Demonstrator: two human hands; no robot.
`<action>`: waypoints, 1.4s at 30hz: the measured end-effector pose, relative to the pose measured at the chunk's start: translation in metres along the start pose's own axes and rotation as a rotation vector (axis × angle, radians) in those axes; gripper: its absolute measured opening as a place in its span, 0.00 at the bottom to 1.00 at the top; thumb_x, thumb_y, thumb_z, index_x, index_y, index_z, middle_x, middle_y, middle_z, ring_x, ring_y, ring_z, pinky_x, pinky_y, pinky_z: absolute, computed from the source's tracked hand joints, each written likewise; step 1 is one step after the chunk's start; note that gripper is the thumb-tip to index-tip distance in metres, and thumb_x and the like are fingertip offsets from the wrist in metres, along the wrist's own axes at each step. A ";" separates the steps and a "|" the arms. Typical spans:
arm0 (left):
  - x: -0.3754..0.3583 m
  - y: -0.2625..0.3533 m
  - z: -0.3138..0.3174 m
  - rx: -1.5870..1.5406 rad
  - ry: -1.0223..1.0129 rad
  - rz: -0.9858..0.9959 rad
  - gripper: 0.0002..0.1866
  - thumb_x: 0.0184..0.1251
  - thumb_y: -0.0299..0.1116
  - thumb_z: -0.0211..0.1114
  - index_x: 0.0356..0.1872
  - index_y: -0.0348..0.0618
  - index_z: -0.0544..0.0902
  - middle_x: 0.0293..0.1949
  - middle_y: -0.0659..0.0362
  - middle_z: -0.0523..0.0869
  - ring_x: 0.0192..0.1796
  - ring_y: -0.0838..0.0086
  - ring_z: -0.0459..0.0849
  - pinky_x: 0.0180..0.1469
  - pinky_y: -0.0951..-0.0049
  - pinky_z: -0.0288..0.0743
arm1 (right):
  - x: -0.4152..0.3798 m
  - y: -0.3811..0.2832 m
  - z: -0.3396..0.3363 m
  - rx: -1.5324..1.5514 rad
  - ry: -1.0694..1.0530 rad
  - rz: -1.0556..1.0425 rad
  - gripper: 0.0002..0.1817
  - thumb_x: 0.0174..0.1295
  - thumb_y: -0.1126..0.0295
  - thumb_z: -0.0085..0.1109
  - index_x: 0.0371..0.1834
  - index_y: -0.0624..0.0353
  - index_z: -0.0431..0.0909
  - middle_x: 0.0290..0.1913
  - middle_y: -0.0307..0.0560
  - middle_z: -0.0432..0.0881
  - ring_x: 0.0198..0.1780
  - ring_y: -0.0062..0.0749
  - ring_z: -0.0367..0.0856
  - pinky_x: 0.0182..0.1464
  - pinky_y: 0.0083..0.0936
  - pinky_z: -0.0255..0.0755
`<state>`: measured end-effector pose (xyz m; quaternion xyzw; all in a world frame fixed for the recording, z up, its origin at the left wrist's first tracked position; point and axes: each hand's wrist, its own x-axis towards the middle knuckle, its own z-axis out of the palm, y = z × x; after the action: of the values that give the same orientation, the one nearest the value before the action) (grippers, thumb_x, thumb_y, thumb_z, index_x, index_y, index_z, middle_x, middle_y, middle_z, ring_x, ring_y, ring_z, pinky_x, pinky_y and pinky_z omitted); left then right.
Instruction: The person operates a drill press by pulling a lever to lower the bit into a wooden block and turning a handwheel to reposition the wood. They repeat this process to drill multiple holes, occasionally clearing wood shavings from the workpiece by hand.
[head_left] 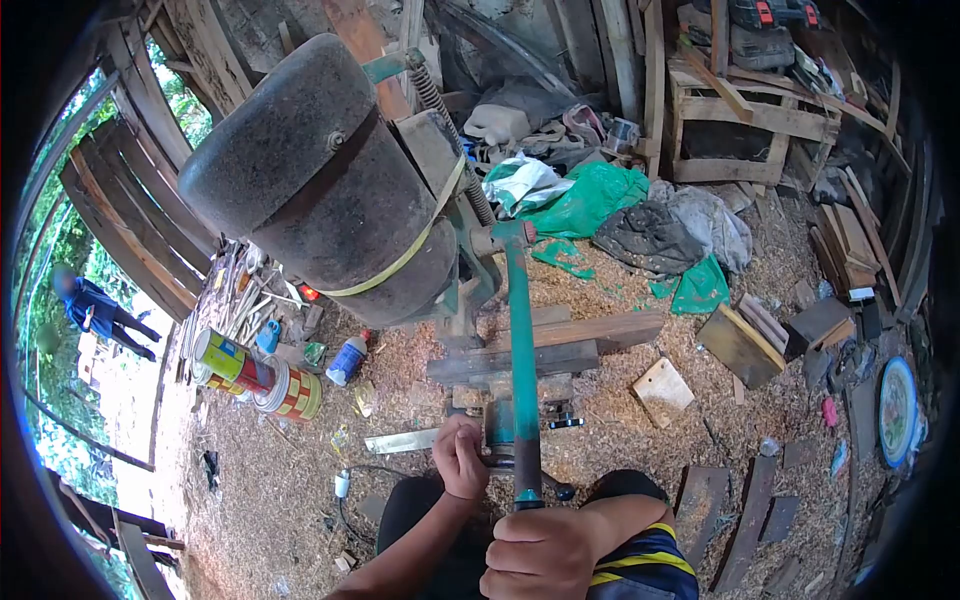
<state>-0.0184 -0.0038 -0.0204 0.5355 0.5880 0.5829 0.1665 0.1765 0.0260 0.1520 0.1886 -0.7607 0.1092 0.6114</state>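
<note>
My right hand [540, 553] is wrapped round the dark lower end of a long green handle [522, 340], which runs up to a pivot on the machine. My left hand [461, 458] is closed, fingers curled, just left of the handle's lower part, beside a flat metal strip [400, 441]; what it holds, if anything, is hidden. A large dark motor housing [310, 170] with a yellow belt-like band [395, 268] hangs at the upper left of the handle. Wooden blocks [560, 335] lie behind the handle, low on the machine.
Wood shavings cover the ground. Paint cans [235, 362] and a blue-and-white bottle [347, 360] stand at left. Green sacks [590, 200] lie behind. Wood offcuts [742, 345] and a round basin [898, 412] are at right. A person [100, 308] stands outside, far left.
</note>
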 end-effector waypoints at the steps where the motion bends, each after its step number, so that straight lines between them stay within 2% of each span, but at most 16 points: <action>1: 0.000 0.001 0.000 -0.003 -0.002 0.000 0.29 0.86 0.42 0.47 0.20 0.37 0.69 0.23 0.58 0.72 0.26 0.71 0.70 0.30 0.67 0.60 | 0.000 -0.001 0.001 0.016 0.006 0.014 0.14 0.52 0.82 0.32 0.15 0.50 0.57 0.20 0.35 0.56 0.20 0.26 0.58 0.26 0.29 0.49; 15: 0.003 0.004 -0.002 0.015 -0.027 0.011 0.29 0.85 0.43 0.46 0.19 0.38 0.67 0.22 0.57 0.71 0.25 0.68 0.70 0.31 0.66 0.61 | 0.001 0.000 0.001 0.016 -0.011 0.027 0.15 0.55 0.82 0.33 0.15 0.50 0.58 0.20 0.34 0.56 0.20 0.26 0.58 0.25 0.28 0.50; 18: 0.003 0.000 -0.002 0.023 -0.026 0.061 0.29 0.85 0.42 0.46 0.18 0.38 0.67 0.22 0.56 0.71 0.25 0.68 0.70 0.30 0.66 0.61 | 0.003 -0.002 0.002 0.009 0.048 0.047 0.12 0.49 0.81 0.30 0.15 0.50 0.58 0.21 0.34 0.57 0.21 0.26 0.59 0.25 0.28 0.51; 20: 0.002 -0.005 -0.002 0.004 -0.024 0.084 0.29 0.85 0.41 0.46 0.18 0.38 0.67 0.22 0.56 0.72 0.25 0.69 0.71 0.30 0.67 0.61 | 0.010 -0.002 -0.005 0.025 -0.044 0.059 0.10 0.41 0.79 0.29 0.16 0.48 0.60 0.21 0.34 0.57 0.21 0.26 0.61 0.24 0.28 0.52; 23: 0.002 -0.003 -0.002 -0.031 -0.026 0.086 0.27 0.83 0.37 0.47 0.18 0.37 0.69 0.23 0.55 0.73 0.25 0.69 0.72 0.30 0.67 0.61 | 0.010 -0.003 0.001 0.045 0.018 0.047 0.09 0.35 0.77 0.32 0.16 0.47 0.61 0.21 0.33 0.57 0.21 0.26 0.62 0.24 0.28 0.53; 24: 0.002 0.000 -0.003 -0.050 -0.036 0.066 0.25 0.82 0.34 0.47 0.18 0.36 0.70 0.24 0.55 0.74 0.26 0.68 0.72 0.30 0.67 0.63 | 0.010 -0.004 0.002 0.045 0.032 0.061 0.13 0.49 0.79 0.30 0.16 0.47 0.62 0.21 0.33 0.58 0.21 0.26 0.62 0.23 0.28 0.52; 25: 0.002 0.001 -0.005 -0.057 -0.037 0.068 0.25 0.82 0.34 0.47 0.18 0.36 0.70 0.24 0.55 0.74 0.26 0.68 0.72 0.30 0.67 0.63 | 0.011 -0.004 0.005 0.040 0.026 0.060 0.13 0.49 0.79 0.30 0.16 0.47 0.62 0.21 0.33 0.58 0.21 0.26 0.62 0.23 0.28 0.52; 27: 0.003 0.005 -0.004 0.010 -0.026 0.013 0.22 0.80 0.30 0.48 0.20 0.34 0.73 0.25 0.54 0.75 0.26 0.67 0.74 0.31 0.67 0.65 | 0.018 -0.005 0.008 0.036 0.094 0.080 0.17 0.65 0.75 0.42 0.16 0.48 0.62 0.20 0.33 0.60 0.19 0.26 0.61 0.23 0.29 0.51; 28: 0.003 0.002 -0.005 0.010 -0.031 0.021 0.20 0.78 0.29 0.47 0.22 0.33 0.75 0.25 0.53 0.77 0.26 0.66 0.76 0.32 0.66 0.68 | 0.020 -0.004 0.006 0.059 0.054 0.084 0.20 0.67 0.70 0.53 0.14 0.50 0.61 0.19 0.34 0.60 0.18 0.27 0.61 0.22 0.30 0.50; 33: 0.002 0.002 -0.007 -0.001 -0.021 0.038 0.18 0.77 0.28 0.48 0.24 0.33 0.76 0.27 0.50 0.77 0.27 0.58 0.77 0.33 0.60 0.70 | 0.041 -0.003 0.009 0.083 -0.006 0.161 0.23 0.68 0.70 0.51 0.12 0.52 0.61 0.18 0.37 0.62 0.17 0.27 0.61 0.22 0.29 0.50; 35: 0.005 0.002 -0.008 0.007 -0.021 0.047 0.17 0.77 0.28 0.49 0.25 0.33 0.77 0.27 0.48 0.77 0.27 0.54 0.78 0.34 0.58 0.71 | 0.045 0.006 0.012 0.065 0.077 0.060 0.20 0.67 0.69 0.55 0.15 0.54 0.65 0.19 0.38 0.65 0.18 0.28 0.62 0.23 0.29 0.55; 36: 0.006 0.003 -0.009 0.032 -0.028 0.066 0.17 0.77 0.28 0.49 0.26 0.34 0.77 0.28 0.48 0.77 0.28 0.51 0.78 0.34 0.57 0.72 | 0.040 0.005 -0.005 0.110 -0.200 0.121 0.18 0.66 0.68 0.57 0.15 0.53 0.70 0.18 0.36 0.71 0.16 0.28 0.68 0.25 0.26 0.69; 37: 0.006 0.004 -0.010 0.056 -0.037 0.083 0.16 0.77 0.28 0.49 0.27 0.34 0.77 0.28 0.47 0.77 0.29 0.49 0.78 0.35 0.56 0.72 | 0.042 0.006 0.000 0.118 -0.211 0.128 0.18 0.66 0.68 0.57 0.15 0.53 0.70 0.18 0.36 0.71 0.16 0.28 0.68 0.25 0.26 0.69; 39: 0.006 0.006 -0.014 0.040 -0.064 0.058 0.16 0.77 0.28 0.49 0.27 0.34 0.77 0.28 0.47 0.77 0.29 0.48 0.79 0.35 0.55 0.73 | 0.048 0.005 0.006 0.033 -0.002 0.131 0.18 0.67 0.70 0.57 0.16 0.53 0.71 0.17 0.34 0.69 0.16 0.25 0.69 0.26 0.25 0.72; 41: 0.008 0.006 -0.014 0.022 -0.091 0.042 0.16 0.78 0.29 0.49 0.27 0.34 0.77 0.28 0.46 0.77 0.30 0.48 0.79 0.35 0.54 0.73 | 0.060 0.011 0.004 0.011 -0.066 0.111 0.19 0.69 0.66 0.58 0.17 0.52 0.73 0.16 0.33 0.71 0.16 0.23 0.71 0.26 0.24 0.73; 42: 0.006 0.004 -0.014 0.030 -0.091 0.043 0.16 0.78 0.29 0.49 0.28 0.34 0.77 0.29 0.47 0.77 0.30 0.47 0.79 0.36 0.53 0.73 | 0.069 0.013 0.012 -0.042 0.098 0.136 0.19 0.70 0.63 0.58 0.17 0.51 0.74 0.16 0.32 0.72 0.16 0.22 0.71 0.25 0.23 0.73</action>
<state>-0.0302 -0.0064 -0.0108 0.5763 0.5769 0.5525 0.1727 0.1483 0.0223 0.2167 0.1180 -0.7430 0.1435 0.6429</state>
